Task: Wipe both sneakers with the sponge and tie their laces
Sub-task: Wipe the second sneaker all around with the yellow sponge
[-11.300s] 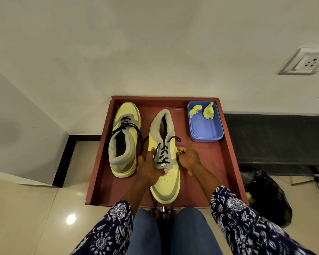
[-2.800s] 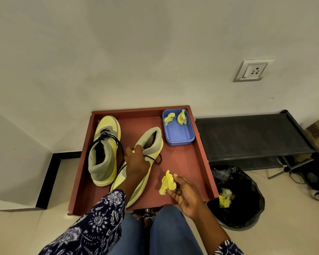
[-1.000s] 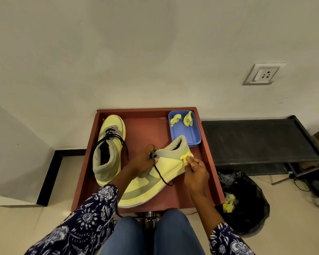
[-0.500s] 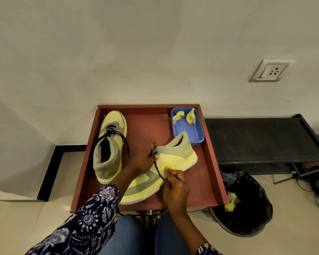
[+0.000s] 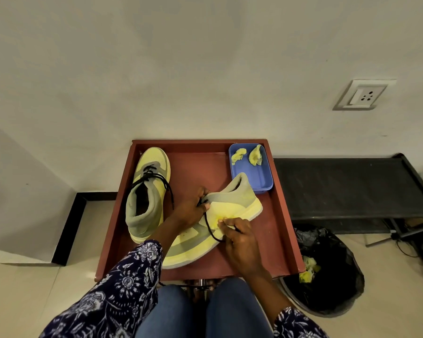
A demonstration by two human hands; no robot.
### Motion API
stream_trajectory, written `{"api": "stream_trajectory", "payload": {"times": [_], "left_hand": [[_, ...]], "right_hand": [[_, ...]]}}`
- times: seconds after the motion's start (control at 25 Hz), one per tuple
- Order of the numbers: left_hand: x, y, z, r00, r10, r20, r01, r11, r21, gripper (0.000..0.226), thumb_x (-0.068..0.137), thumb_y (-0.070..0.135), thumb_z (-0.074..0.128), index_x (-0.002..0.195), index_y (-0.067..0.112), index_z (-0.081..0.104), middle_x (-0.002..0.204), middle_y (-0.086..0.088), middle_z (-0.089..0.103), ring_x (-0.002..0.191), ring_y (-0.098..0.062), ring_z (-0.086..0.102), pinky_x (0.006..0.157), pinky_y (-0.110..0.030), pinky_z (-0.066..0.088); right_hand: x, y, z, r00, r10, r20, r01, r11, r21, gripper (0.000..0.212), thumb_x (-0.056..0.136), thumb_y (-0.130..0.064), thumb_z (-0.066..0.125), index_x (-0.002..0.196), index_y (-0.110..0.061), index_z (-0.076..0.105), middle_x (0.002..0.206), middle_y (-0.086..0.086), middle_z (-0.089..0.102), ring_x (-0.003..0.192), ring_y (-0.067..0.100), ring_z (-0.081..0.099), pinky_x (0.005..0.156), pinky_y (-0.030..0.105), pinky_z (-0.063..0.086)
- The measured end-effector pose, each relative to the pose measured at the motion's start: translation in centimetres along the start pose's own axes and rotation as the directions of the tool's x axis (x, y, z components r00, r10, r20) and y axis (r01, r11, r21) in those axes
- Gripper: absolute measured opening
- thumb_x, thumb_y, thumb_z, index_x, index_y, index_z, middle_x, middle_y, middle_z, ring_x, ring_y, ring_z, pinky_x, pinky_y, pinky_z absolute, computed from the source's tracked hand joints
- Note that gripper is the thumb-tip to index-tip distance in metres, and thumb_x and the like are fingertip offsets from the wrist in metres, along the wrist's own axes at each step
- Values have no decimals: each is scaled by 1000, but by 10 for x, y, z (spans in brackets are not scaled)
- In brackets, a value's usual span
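L hand (image 5: 189, 211) grips tilted sneaker (image 5: 220, 215) at its collar, on red tray (image 5: 282, 223). R hand (image 5: 239, 236) presses a yellow sponge bit (image 5: 214, 224) on shoe's side, fingers curled round it; mostly hidden. Loose lace (image 5: 209, 228) hangs by it. Other sneaker (image 5: 148, 189) upright, tray's left. Blue tub (image 5: 261, 181) holds 2 sponge scraps (image 5: 247, 156). Bin (image 5: 327, 272): yellow bits, hard to make out.

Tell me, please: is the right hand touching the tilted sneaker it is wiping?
Touching. The head view shows the right hand pressing a yellow sponge piece onto the side of the tilted sneaker, fingertips on the upper, no gap visible.
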State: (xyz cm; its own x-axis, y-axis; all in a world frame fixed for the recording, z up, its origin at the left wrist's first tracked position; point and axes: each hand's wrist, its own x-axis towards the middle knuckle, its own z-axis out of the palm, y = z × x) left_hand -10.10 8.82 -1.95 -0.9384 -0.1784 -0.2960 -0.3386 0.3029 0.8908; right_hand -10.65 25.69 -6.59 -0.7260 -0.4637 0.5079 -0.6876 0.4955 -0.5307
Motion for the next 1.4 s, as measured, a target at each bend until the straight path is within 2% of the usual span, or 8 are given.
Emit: {"api": "stream_trajectory", "payload": {"times": [0.32,0.52,0.76,0.96,1.08,1.2,1.32,1.4], "left_hand": [[2,-5,-1,1000,-19,1,19,1000,-2,15,94,5,44,106,14,43,96,-5,48,87,-15,45,78,-29,41],[1,-8,3,1000,-18,-23,20,998,66,20,94,7,46,113,11,45,98,-4,51,87,-15,47,80,-30,41],[2,-7,-1,999,-23,-39,26,996,83,23,94,8,47,116,11,45,102,-6,52,92,-16,48,84,-31,42],[-1,-2,0,1000,-6,-28,10,990,138,29,94,8,46,123,9,43,107,-1,49,97,-13,45,81,-21,34],[-3,1,1,1000,13,-25,-9,987,161,32,95,8,46,126,11,43,112,1,50,104,-13,47,84,-18,33],[-6,2,2,999,19,-33,-13,981,193,36,96,9,45,131,10,42,122,-1,51,114,-16,46,87,-16,31],[-6,1,2,999,36,-32,-29,976,217,36,96,9,44,132,10,41,126,-5,51,118,-21,46,85,-15,30],[-8,1,3,999,49,-16,-44,974,224,33,96,9,44,128,10,43,114,-3,52,108,-20,49,78,-14,31]], "right_hand": [[32,34,-18,980,196,-18,-197,979,-57,24,75,3,61,96,1,71,95,20,69,88,36,66,86,23,46],[37,28,-17,813,580,-57,-575,814,80,27,87,3,55,112,2,64,114,21,64,106,34,60,89,25,39],[-1,-29,8,927,368,-72,-359,926,113,26,82,-1,55,104,-2,69,89,13,67,81,24,65,78,9,41],[-20,-35,17,994,95,50,-97,994,48,37,70,-1,67,107,-5,69,97,10,68,94,16,52,83,19,46],[-4,-16,4,998,-11,56,14,999,-52,35,73,0,59,106,-3,68,98,8,63,92,15,47,80,23,46],[18,6,-10,988,149,40,-149,989,16,27,85,-4,51,106,-1,67,99,9,62,98,2,46,89,25,42],[34,27,-20,970,233,74,-234,972,-1,26,83,4,56,108,3,66,104,19,64,102,24,56,89,24,41],[49,42,-29,902,421,95,-415,907,-78,27,86,2,54,110,1,66,109,20,63,102,34,58,86,28,42]]}}
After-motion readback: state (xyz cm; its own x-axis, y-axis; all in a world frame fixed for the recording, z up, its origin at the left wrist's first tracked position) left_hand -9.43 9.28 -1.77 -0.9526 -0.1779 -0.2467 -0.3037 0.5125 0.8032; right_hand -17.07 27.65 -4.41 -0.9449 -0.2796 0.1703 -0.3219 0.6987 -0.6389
